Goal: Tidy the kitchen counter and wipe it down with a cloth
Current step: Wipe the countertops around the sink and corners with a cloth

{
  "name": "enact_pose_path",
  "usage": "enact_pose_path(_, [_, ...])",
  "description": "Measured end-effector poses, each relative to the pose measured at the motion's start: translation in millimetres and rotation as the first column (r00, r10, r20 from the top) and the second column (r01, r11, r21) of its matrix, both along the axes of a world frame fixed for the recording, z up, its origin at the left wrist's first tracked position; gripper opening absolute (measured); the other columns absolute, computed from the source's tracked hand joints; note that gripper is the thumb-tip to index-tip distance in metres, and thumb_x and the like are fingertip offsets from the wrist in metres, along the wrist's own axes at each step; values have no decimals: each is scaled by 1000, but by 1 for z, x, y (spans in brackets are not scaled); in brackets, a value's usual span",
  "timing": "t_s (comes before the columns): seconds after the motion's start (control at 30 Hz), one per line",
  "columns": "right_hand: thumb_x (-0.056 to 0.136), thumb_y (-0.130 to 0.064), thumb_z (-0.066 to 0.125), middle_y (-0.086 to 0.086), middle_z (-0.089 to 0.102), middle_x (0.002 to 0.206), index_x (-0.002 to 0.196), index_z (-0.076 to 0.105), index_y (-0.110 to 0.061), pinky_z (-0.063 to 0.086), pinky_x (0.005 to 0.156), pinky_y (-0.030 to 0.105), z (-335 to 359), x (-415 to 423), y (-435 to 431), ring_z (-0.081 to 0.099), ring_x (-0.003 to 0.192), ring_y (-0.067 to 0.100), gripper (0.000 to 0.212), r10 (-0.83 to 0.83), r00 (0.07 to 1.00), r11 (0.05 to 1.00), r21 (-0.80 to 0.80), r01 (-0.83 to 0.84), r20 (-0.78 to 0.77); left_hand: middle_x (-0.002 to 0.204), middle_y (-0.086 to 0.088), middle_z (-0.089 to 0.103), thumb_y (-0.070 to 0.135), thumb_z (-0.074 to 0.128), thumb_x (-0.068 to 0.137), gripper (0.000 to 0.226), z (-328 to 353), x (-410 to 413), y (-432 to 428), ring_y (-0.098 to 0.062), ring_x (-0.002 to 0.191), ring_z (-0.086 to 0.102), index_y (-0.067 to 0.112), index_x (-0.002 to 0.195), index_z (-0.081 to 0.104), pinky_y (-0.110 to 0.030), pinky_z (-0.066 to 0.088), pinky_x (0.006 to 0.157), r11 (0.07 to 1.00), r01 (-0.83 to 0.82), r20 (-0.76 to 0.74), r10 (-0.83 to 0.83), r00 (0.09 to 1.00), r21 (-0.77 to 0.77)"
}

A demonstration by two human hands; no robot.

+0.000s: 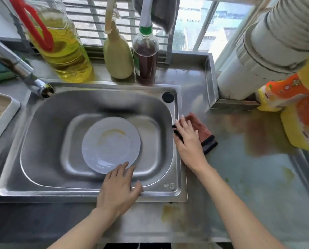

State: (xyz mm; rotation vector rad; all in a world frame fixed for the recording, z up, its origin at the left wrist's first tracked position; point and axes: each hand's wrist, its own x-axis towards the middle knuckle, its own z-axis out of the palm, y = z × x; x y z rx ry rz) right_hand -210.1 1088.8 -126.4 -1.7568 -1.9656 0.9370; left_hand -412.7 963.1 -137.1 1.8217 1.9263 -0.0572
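Observation:
A reddish-brown cloth (pixel 203 129) with a dark edge lies on the steel counter (pixel 249 186) just right of the sink (pixel 103 192). My right hand (pixel 188 141) lies flat on the cloth, pressing it down. A white plate (pixel 111 144) with a yellow smear rests in the sink basin. My left hand (pixel 118 187) rests with fingers spread on the sink's front rim, its fingertips close to the plate's near edge, holding nothing. Brown and yellow stains mark the counter to the right of the cloth.
Behind the sink stand a large oil bottle (pixel 60 47), a beige squeeze bottle (pixel 117 53) and a dark sauce bottle (pixel 145 56). A tap (pixel 20 69) reaches in from the left. Orange-yellow refill bags (pixel 297 114) and a white duct (pixel 265 51) stand at right. A white tray (pixel 1 117) lies at left.

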Motion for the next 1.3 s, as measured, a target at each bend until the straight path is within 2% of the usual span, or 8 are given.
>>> enact_pose_path(0.17, [97,-28,41,-13,6,156,144,29,-30,-3,113,37,-5,3,9,0,144,13,48,58,988,998,9,-60,143,143,5,38,59,3,69,79,-4,0,2,-15,131,34,29,132,40,-29,24,106,997,-77,-23,76,997,-12])
enact_pose_path(0.37, [98,-31,39,-5,7,158,142,34,-27,-4,113,40,-8,-21,26,0,144,17,44,-84,991,996,8,84,102,101,9,57,45,17,75,48,-1,3,3,-13,97,50,27,101,53,-27,31,66,998,-67,-55,67,996,-3])
enact_pose_path(0.6, [88,-57,11,-27,-11,149,143,10,-45,-22,106,18,-2,26,-127,-16,138,-4,56,-20,986,1000,-14,22,164,124,6,53,50,25,85,49,1,0,2,-18,110,49,25,120,50,-32,39,83,1000,-12,-7,11,1000,-8])
enact_pose_path(0.77, [99,-40,24,-13,-4,156,147,15,-34,-5,115,39,-3,99,-88,-6,144,11,48,-296,894,932,-104,347,336,136,-2,49,59,18,83,67,2,10,2,-23,123,46,23,129,49,-36,31,101,973,210,86,-219,972,97])
enact_pose_path(0.9, [101,-29,27,-25,10,149,144,27,-31,-7,114,32,15,57,-95,-6,139,0,43,-487,873,865,-146,479,-20,129,-5,55,45,25,89,54,3,26,9,-25,112,55,15,123,54,-39,41,92,967,201,106,-219,970,157])
enact_pose_path(1.0, [101,-33,28,-43,6,134,141,23,-38,-11,111,18,23,12,-146,-9,131,-15,41,-266,948,963,-97,252,-176,128,-6,54,42,27,87,52,4,27,8,-28,108,56,14,121,54,-40,42,89,974,142,112,-164,980,177])
enact_pose_path(1.13, [89,-54,11,-31,2,147,140,12,-43,-14,110,16,6,47,-174,-9,137,-11,52,-69,992,997,-30,72,110,130,-4,51,47,25,86,55,3,25,8,-26,111,53,18,123,53,-40,39,92,978,145,127,-165,978,150])
enact_pose_path(1.3, [100,-37,23,-22,3,150,145,21,-33,-4,114,33,2,115,-146,-2,144,8,45,-429,864,890,-41,454,264,136,-1,47,52,22,85,58,4,22,8,-25,116,50,23,127,50,-40,36,96,975,178,138,-197,971,134])
